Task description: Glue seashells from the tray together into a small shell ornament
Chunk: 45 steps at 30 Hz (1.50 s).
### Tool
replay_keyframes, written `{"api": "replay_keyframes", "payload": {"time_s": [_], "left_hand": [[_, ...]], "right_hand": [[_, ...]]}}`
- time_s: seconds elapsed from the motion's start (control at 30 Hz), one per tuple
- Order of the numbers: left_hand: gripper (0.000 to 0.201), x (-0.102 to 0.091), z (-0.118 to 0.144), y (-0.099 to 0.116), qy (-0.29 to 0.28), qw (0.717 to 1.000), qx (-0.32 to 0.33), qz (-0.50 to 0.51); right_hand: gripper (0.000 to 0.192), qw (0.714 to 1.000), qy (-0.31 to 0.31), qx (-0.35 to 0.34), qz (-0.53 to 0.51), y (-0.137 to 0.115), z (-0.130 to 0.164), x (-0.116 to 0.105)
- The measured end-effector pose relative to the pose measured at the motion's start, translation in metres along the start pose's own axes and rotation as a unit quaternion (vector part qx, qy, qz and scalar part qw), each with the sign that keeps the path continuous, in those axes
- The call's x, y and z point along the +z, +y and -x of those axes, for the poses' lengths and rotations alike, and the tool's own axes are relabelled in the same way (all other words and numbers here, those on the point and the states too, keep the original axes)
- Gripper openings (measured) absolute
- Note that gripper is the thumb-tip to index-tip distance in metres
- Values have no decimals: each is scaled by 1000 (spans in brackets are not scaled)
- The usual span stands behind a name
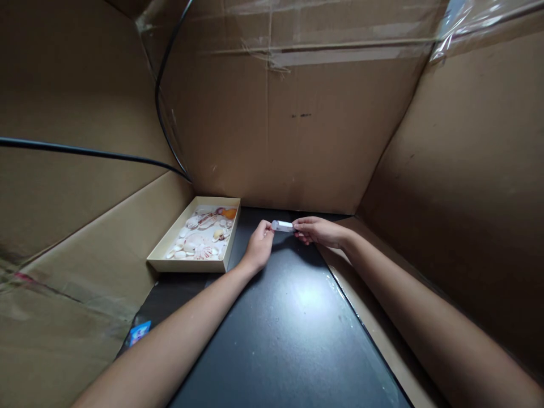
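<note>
A small clear tube (283, 226) with a whitish side is held level above the dark table. My right hand (317, 230) pinches its right end between thumb and fingers. At the other end, my left hand (259, 245) is closed, with its fingertips against the tube's rounded tip. The fingers partly cover both ends, so I cannot tell whether a cap is there. To the left of my left hand lies a shallow cream box (187, 266), holding several seashells (204, 253) and an orange piece (229, 213) on a white bed.
Cardboard walls (314, 153) enclose the dark glossy table (289, 340) at the back and on both sides. A black cable (85, 151) runs along the left wall. A small blue packet (140, 332) lies by the left edge, beside my left forearm.
</note>
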<state>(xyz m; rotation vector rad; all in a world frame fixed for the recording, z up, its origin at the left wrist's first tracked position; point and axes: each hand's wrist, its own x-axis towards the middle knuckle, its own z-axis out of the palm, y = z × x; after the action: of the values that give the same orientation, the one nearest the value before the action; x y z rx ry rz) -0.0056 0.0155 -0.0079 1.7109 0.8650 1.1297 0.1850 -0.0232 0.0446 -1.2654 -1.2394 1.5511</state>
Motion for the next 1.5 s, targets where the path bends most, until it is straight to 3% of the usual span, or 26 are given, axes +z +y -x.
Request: {"api": "replay_keyframes", "payload": {"time_s": [0.1,0.27,0.43,0.57,0.73,0.9,1.23,1.5], "left_hand": [[10,0,0,-1,-10,1000,-2,0],[9,1,0,-1,-6,1000,4,2],[5,1,-1,-3,-17,1000,10,0],[3,0,-1,-3,-11,1000,5,-4],[4,0,0,0,-11,1000,0,0],[14,0,1,0,-14,1000,-16,-7],[24,-1,2,1,-13,999,2,-41],[31,-1,2,-5,-14,1000,11,-17]], "right_hand": [[38,994,-37,-48,-89,-1,1,2],[30,999,-3,1,48,0,0,7],[34,997,-24,-53,-56,0,-1,4],[30,995,10,-3,101,1,-1,0],[32,998,-8,-45,34,-1,-1,-2],[23,966,49,-24,252,1,-5,1],[34,977,39,-89,190,-12,0,7],[31,961,56,-103,251,-14,1,8]]}}
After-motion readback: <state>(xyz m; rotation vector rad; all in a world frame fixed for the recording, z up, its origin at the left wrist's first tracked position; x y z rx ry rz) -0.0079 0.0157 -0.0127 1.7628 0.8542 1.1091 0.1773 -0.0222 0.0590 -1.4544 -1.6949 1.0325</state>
